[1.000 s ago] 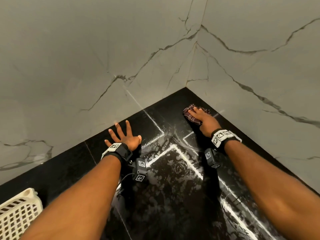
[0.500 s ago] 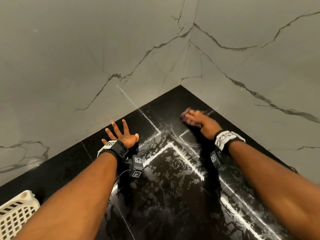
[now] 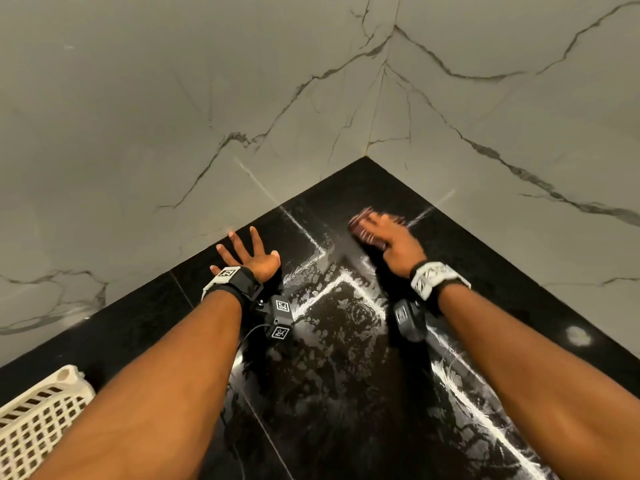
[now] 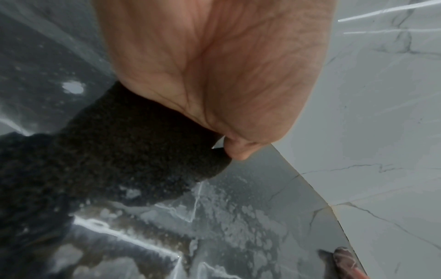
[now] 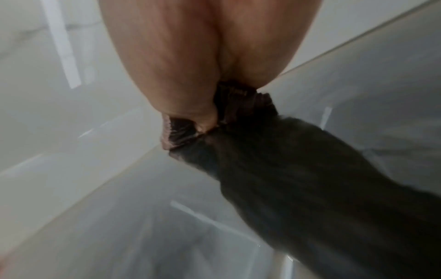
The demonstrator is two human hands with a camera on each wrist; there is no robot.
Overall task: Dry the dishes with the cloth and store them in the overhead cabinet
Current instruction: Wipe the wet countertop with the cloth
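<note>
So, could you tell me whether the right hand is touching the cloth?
Touching: the head view shows the right hand pressed flat on the cloth against the black counter.

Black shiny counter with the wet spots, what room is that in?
Probably a kitchen corner. The wet black countertop meets marble-look wall tiles, a white plastic basket sits at its edge, and the right hand presses a cloth on it.

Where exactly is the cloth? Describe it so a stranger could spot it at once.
Start at the far corner where the two grey marble walls meet the black countertop. Just short of that corner, toward the right wall, the right hand presses on the cloth. It is the only fabric there: small, bunched, dark red with pale stripes, unlike the white basket at near left.
</note>
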